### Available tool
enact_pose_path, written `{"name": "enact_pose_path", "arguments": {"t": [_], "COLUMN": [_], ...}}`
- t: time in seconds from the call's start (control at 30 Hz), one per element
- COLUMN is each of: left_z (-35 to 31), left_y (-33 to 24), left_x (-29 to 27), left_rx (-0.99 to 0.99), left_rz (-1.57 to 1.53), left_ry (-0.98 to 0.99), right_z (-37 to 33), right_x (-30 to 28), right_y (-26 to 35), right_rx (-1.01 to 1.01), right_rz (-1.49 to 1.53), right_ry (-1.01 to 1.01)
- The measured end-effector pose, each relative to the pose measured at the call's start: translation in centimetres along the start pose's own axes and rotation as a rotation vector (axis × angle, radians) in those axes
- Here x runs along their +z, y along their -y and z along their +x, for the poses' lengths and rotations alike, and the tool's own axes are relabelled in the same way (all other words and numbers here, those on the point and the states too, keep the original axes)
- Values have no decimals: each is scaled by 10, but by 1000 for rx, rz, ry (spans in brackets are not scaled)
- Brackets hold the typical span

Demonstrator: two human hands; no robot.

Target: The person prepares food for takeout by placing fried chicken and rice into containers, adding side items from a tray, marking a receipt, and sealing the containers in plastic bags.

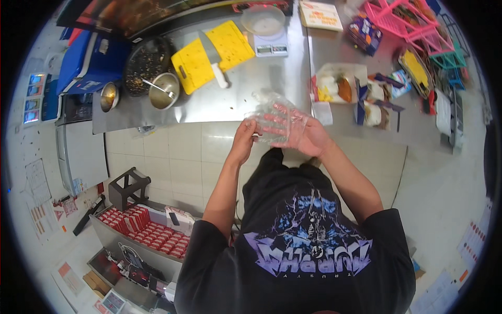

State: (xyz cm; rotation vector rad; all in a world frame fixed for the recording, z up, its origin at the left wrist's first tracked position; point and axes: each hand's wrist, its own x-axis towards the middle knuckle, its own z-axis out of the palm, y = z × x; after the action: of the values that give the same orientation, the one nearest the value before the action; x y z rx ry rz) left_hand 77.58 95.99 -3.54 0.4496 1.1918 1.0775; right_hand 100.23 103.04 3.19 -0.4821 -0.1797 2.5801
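A clear disposable plastic glove (272,112) hangs loosely over the fingers of my right hand (306,135). That hand is palm up with the fingers spread, and its wrist and the base of the palm are bare. At the glove's left side, my left hand (243,140) pinches the thin film between thumb and fingers. Both hands are held in front of me at the near edge of the steel table (209,109). Beyond them a knife (212,56) with a white handle lies across a yellow cutting board (191,65).
A digital scale (272,48) carries a clear bowl (263,22). Left are a metal bowl (164,90) with a fork, a dark pan (141,65) and a blue cooler box (83,63). Opened food boxes (358,73) and a pink basket (402,23) stand right. A black stool (128,188) is lower left.
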Motion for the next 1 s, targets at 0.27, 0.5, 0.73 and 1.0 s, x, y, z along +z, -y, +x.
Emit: {"name": "enact_pose_path", "arguments": {"t": [0.27,0.5,0.73,1.0], "left_z": [92,179,191,200], "left_y": [-64,-74,-70,-79], "left_x": [-139,-175,-138,-135], "left_rx": [366,463,444,512], "left_rz": [-109,-9,362,534], "left_ry": [-575,-994,-1143,-1147], "right_z": [144,276,318,223], "right_x": [30,-40,-62,-55], "right_y": [14,-3,-19,5], "right_rx": [80,-208,-90,-459], "right_rz": [-167,-2080,-1934,-1960], "right_ry": [-45,-596,-662,-627]}}
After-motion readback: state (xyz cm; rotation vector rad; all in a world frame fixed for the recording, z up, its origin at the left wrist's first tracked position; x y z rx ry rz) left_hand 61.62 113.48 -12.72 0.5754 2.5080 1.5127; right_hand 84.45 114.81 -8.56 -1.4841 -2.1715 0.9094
